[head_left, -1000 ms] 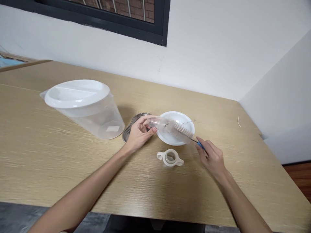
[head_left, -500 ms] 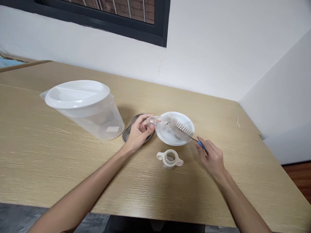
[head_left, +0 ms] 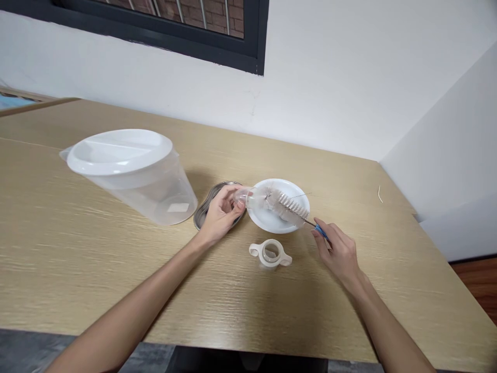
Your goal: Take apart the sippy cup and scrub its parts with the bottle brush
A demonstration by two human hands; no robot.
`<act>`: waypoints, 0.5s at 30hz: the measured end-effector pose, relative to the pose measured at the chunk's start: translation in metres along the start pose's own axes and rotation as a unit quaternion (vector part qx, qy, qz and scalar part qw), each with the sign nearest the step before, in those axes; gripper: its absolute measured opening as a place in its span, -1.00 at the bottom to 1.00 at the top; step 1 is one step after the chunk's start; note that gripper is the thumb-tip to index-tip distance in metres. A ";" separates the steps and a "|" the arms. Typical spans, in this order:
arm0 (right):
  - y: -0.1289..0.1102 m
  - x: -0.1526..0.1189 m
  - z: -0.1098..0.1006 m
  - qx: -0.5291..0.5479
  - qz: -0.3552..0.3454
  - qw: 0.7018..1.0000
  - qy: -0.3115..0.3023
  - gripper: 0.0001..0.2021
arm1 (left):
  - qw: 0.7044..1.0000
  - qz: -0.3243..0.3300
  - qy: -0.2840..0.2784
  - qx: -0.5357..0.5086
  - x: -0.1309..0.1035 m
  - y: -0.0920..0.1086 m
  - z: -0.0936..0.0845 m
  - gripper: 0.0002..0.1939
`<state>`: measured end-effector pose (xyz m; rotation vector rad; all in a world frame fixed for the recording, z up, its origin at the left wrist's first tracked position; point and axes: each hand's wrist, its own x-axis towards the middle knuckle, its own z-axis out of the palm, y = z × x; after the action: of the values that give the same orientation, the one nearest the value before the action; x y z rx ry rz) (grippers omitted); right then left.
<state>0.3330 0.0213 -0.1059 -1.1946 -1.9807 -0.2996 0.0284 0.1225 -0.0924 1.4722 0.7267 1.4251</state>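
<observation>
My left hand (head_left: 223,210) is closed round a small clear bottle (head_left: 251,199), its see-through body lying sideways above the white bowl. In my right hand (head_left: 337,246) is a bottle brush (head_left: 292,205), gripped by its blue handle between thumb and fingers. The white bristle head points left towards the bottle; whether its tip is inside or only against the mouth I cannot tell. Under both lies the white bowl (head_left: 267,224). A cream two-handled ring (head_left: 287,259) rests on the table nearer to me.
Beneath and behind my left hand is a kidney-shaped metal tray (head_left: 202,213). A big translucent pitcher (head_left: 155,189) with a white lid stands to its left. Towards the right of the wooden table (head_left: 217,305) lies a thin white strip (head_left: 380,194). A wall and window rise behind.
The whole view has shifted very slightly. Both hands keep their grips, and the bottle and brush stay almost where they were.
</observation>
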 end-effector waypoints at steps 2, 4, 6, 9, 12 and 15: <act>0.000 0.000 0.000 0.001 0.001 1.000 0.001 -0.66 | 1.000 -0.002 -0.001 0.006 0.000 0.001 0.000 -0.44; 0.000 0.000 0.000 0.000 -0.002 1.000 0.000 -0.66 | 1.000 -0.007 -0.006 0.010 0.000 0.001 0.000 -0.43; 0.000 0.000 0.000 -0.005 -0.006 1.000 0.000 -0.67 | 1.000 -0.010 -0.011 0.011 0.001 0.001 0.001 -0.44; 0.000 0.001 0.000 -0.012 -0.007 1.000 -0.001 -0.68 | 1.000 -0.009 -0.016 0.004 0.001 0.002 0.001 -0.45; 0.000 0.001 0.000 -0.010 -0.005 1.000 -0.003 -0.68 | 1.000 -0.013 -0.014 0.002 0.000 0.002 0.001 -0.46; 0.000 0.001 0.000 -0.012 -0.001 1.000 -0.002 -0.68 | 1.000 -0.024 -0.009 0.002 -0.001 0.002 0.001 -0.46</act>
<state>0.3327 0.0215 -0.1053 -1.2102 -1.9857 -0.3241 0.0293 0.1209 -0.0908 1.4592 0.7493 1.3730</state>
